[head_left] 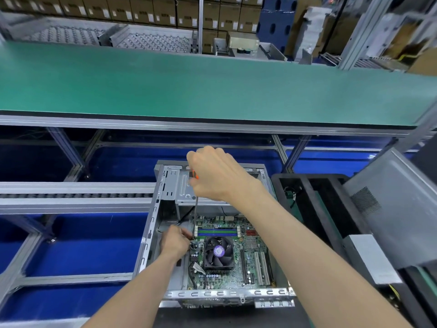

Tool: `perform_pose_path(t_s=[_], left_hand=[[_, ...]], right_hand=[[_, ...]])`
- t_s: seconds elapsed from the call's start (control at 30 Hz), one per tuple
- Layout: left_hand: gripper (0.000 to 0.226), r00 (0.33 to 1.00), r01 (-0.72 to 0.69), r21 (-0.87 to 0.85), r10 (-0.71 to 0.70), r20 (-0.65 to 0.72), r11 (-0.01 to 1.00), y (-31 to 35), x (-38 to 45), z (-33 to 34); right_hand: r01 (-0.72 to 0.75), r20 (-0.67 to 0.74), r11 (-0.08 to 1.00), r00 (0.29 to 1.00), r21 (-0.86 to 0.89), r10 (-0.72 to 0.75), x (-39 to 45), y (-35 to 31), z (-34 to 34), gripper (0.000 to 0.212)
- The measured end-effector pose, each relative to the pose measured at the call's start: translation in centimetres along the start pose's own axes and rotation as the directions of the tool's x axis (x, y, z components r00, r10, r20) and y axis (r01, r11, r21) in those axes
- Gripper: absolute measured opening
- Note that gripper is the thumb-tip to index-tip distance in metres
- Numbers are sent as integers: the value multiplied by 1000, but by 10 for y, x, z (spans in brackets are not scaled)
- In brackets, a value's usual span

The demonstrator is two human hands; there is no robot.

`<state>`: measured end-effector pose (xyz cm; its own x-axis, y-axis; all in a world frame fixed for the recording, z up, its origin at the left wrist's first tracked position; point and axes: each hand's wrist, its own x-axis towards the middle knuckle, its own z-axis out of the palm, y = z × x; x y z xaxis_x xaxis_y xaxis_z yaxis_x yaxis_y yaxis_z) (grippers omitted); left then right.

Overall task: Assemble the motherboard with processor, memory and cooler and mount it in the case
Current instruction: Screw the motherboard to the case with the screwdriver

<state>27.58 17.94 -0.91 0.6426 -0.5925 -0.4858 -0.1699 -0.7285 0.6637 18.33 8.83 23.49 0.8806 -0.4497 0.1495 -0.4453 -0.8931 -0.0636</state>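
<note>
I see the open steel case (151, 223) on the bench, rigid and, I judge, heavy, with sharp sheet edges; I would lift it only by its frame rails. Inside lies the motherboard (250, 254), stiff but fragile, best handled by its edges. The fan cooler (218, 253) sits mid-board, memory sticks (217, 232) just beyond. My right hand (217, 176) curls round the screwdriver (195, 209) handle, shaft upright. My left hand (173, 242) pinches at the tip, seemingly steadying a small, slippery screw that I cannot see.
</note>
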Motion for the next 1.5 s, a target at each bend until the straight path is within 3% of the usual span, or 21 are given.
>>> perform_pose_path(t_s=[0.1, 0.23, 0.4, 0.53, 0.77, 0.93, 1.0, 1.13, 1.33, 1.5], left_hand=[[33, 1000, 9, 6, -9, -9, 1000, 1, 0, 0], [32, 1000, 9, 6, -9, -2, 1000, 1, 0, 1], [31, 1000, 23, -20, -23, 0, 1000, 0, 2, 2], [29, 999, 42, -94, -45, -24, 995, 0, 2, 3], [25, 993, 96, -268, -112, -44, 959, -1, 4, 5], [23, 986, 153, -414, -166, 5, 897, 2, 7, 7], [22, 983, 171, -438, -186, 9, 883, 2, 9, 7], [22, 975, 197, -489, -224, 3, 850, 3, 12, 7], [25, 967, 215, -549, -256, 1, 808, 2, 15, 9], [27, 972, 205, -551, -236, 14, 809, 2, 16, 10]], right_hand=[[-23, -38, 998, 999, -62, 21, -3, -2, 2, 22], [29, 25, 998, 999, 59, -30, -5, -2, -4, 25], [20, -29, 1000, 999, -10, -21, -4, -5, -3, 19], [10, -50, 999, 999, -33, -12, -3, -8, 1, 19], [23, 61, 994, 998, 105, -29, -6, -8, -6, 19], [9, -40, 999, 999, -46, -11, -5, -9, -1, 19], [4, -47, 998, 999, -56, -6, -4, -9, -1, 20], [72, 28, 990, 997, 124, -76, -5, -10, -5, 26], [21, -54, 999, 998, -28, -22, -3, -11, 1, 22], [55, 36, 993, 998, 100, -59, -2, -9, -4, 19]])
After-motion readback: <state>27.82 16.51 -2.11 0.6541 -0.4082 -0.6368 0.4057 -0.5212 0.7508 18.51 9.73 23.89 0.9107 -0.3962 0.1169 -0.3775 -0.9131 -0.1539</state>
